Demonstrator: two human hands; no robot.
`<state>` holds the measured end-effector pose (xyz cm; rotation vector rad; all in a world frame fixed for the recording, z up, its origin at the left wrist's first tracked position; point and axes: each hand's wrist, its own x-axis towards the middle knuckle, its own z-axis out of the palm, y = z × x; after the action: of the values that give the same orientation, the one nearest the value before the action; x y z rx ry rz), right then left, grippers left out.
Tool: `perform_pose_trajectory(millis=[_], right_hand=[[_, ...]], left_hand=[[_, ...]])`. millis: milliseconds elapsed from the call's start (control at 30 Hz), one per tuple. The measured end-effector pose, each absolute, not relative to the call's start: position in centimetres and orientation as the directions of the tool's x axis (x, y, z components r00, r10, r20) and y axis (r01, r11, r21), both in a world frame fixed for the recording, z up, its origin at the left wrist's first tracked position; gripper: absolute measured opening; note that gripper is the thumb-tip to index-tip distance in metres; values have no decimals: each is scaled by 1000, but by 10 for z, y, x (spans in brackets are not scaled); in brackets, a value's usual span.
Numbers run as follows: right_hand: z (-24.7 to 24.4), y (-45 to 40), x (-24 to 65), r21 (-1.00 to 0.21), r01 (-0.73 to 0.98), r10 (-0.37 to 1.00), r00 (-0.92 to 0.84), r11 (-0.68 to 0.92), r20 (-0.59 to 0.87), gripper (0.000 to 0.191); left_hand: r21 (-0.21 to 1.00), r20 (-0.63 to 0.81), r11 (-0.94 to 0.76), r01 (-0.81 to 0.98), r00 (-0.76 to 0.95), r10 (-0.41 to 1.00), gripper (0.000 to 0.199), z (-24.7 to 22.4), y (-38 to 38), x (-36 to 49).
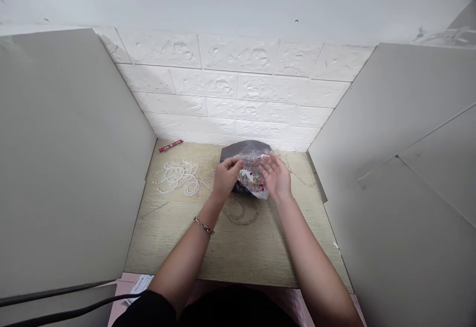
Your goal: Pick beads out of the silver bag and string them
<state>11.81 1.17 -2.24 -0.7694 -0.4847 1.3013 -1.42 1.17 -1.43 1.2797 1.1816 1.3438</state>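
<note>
A dark bag or pouch (247, 147) lies open at the back middle of the table, with many small coloured beads (256, 180) in it. Over its left side is my left hand (226, 177), thumb and forefinger pinched together; what they hold is too small to make out. My right hand (275, 174) hovers at the bag's right side, palm turned inward and fingers apart. A strand of clear beads (241, 223) loops on the table in front of the bag. White bead strands (180, 178) lie coiled to the left.
A small red strip (171, 146) rests at the table's back left corner. Thin thread (299, 178) trails on the right. Grey panels stand at the left (74, 158) and right (401, 193) of the wooden table (245, 262), with a white brick-pattern wall (219, 84) behind.
</note>
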Motion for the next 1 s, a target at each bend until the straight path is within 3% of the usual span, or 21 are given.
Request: perform_pose_trajectory(millis=[133, 400, 500, 600, 700, 767, 867, 1000], right_hand=[[-20, 14, 129, -713, -695, 957, 260, 91, -132, 21], [-23, 17, 130, -764, -633, 954, 290, 128, -81, 20], [-32, 21, 128, -896, -426, 952, 306, 126, -11, 20], [-43, 24, 124, -998, 53, 973, 226, 37, 48, 25], [-52, 24, 118, -804, 593, 988, 91, 48, 126, 34], [-56, 23, 112, -622, 777, 988, -8, 102, 151, 39], [-61, 21, 107, -447, 868, 975, -160, 214, 156, 35], [-57, 16, 104, -389, 857, 941, -320, 337, 110, 27]], left_hand=[[968, 234, -225, 106, -77, 969, 28, -16, 12, -15], [969, 232, -221, 114, -94, 968, 27, -18, 14, -16], [983, 179, -175, 53, -100, 979, 27, -17, 16, -17], [993, 93, -99, -62, -82, 992, 26, -16, 17, -18], [983, 33, -43, -177, -56, 998, 25, -15, 18, -18], [973, 22, -31, -230, -39, 999, 26, -17, 18, -19], [962, 9, -17, -273, -31, 999, 28, -20, 19, -19], [958, -6, -11, -285, -57, 998, 30, -20, 20, -19]])
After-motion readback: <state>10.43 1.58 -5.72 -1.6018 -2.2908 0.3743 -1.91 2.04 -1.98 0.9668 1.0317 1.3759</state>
